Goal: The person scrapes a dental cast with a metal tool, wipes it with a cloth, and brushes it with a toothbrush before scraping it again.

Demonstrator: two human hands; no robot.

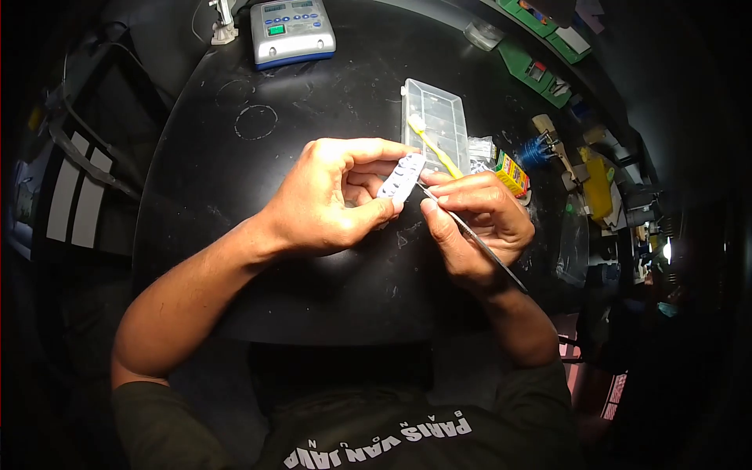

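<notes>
Over the middle of the black table, my left hand [323, 196] holds a small pale piece [401, 177] with a row of dark recesses, gripped between fingertips and thumb. It looks like a dental model and is tilted. My right hand [479, 223] pinches a thin metal tool [479, 241] like a pen. The tool's upper end is close to the piece's right edge; whether it touches I cannot tell. Its other end points down to the right, past my palm.
Behind my hands lie a clear plastic case [436, 106] and a yellow toothbrush [435, 149]. A yellow-red box [511, 174] is beside my right hand. A silver-blue device [293, 33] stands at the back left. Green bins [534, 76] and tools line the right edge.
</notes>
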